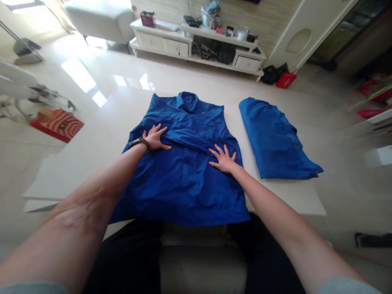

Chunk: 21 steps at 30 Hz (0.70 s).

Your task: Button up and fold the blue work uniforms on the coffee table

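A blue collared shirt (183, 179) lies spread on the white table, its collar at the far side and its hem over the near edge. No sleeves show out to its sides, and a raised crease crosses its chest. My left hand (155, 138) rests on the left of the shirt with fingers spread, a watch on the wrist. On the right half of the shirt my right hand (224, 159) lies flat, fingers apart. A second blue garment (272, 141), folded, lies to the right, apart from both hands.
The white table (76, 163) carries both garments. Beyond it stand a white TV cabinet (165, 43) with small items on top and a pale sofa (101, 18). A red patterned box (63, 124) is at the left, a red bag (286, 79) on the floor at the right.
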Each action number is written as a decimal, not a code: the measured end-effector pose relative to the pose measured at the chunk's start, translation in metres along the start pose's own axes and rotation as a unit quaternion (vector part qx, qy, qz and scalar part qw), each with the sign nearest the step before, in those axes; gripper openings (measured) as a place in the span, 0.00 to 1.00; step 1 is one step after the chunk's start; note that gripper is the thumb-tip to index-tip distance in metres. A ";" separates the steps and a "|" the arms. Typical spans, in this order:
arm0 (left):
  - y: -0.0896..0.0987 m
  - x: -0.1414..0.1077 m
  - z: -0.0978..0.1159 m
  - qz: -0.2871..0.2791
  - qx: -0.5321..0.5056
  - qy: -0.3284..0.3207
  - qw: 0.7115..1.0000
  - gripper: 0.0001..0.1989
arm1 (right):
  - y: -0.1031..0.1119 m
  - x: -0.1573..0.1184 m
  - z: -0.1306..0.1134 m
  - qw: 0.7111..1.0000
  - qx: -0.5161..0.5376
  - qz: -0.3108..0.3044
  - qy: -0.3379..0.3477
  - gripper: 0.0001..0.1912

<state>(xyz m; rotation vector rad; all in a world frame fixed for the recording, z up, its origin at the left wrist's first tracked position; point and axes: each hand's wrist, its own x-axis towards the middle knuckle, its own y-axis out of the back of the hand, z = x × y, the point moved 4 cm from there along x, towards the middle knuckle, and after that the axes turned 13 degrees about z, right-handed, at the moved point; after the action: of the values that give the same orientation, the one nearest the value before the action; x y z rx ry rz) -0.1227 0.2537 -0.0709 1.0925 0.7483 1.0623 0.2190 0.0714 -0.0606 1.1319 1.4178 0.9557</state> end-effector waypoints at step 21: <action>0.035 -0.295 -0.067 0.031 0.076 -0.080 0.993 0.39 | -0.029 -0.201 0.029 0.984 -0.067 0.007 0.163 0.50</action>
<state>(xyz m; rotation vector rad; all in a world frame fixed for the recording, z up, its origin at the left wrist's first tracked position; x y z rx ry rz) -0.2933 0.0013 -0.0633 1.3217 0.6780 0.9695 0.2465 -0.1314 -0.0449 0.9137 1.5784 1.2708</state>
